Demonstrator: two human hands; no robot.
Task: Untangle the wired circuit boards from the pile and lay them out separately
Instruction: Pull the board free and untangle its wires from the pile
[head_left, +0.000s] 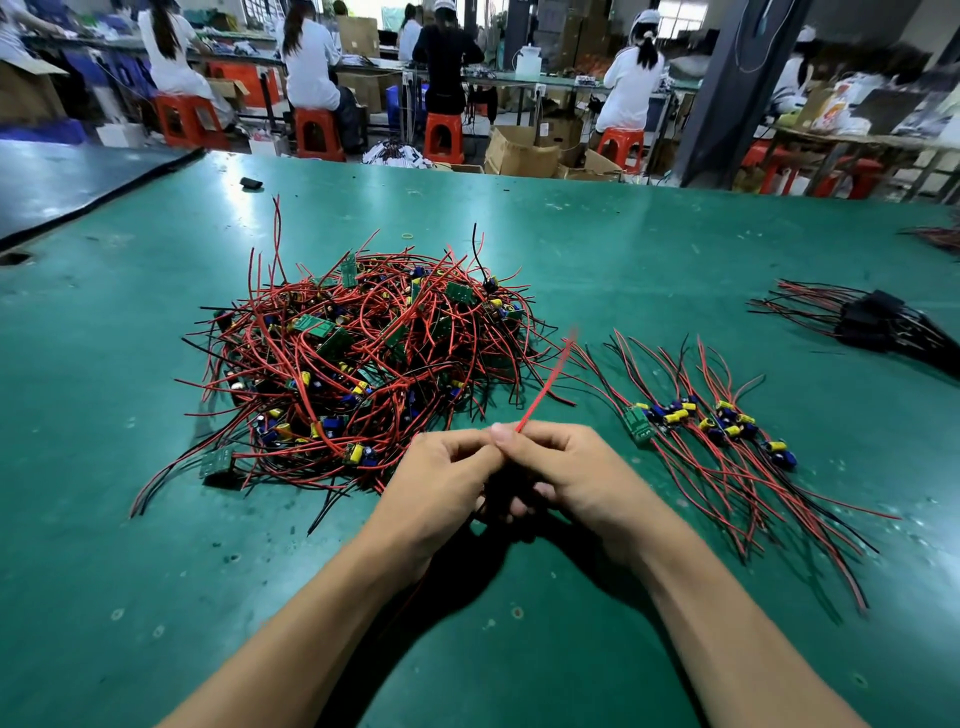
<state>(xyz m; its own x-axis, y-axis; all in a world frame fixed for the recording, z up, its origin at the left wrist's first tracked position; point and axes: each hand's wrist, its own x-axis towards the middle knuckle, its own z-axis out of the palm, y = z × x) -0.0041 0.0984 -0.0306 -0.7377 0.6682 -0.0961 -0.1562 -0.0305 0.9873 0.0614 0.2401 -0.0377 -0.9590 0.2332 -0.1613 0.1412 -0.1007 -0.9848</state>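
The left hand (441, 475) and the right hand (576, 467) meet low in the middle of the view, just above the green desk (519, 234), both with fingers curled. Between their fingertips they pinch one red wire (543, 387), which goes up to the right and looks blurred. What hangs under the hands is in shadow, so I cannot tell if a board is on this wire.

Just beyond the left hand lies the pile (363, 358). It has many red and black wires crossed over each other, with small green circuit boards and yellow and blue parts among them. It is large and much tangled.

To the right of the hands is the laid-out row (717, 436), several boards side by side with their wires about parallel. Farther right, apart from it, lies a black bundle (878, 322) with red wires.

In my judgement the task is at an early part: only a small share is laid out, and most boards are in the pile.
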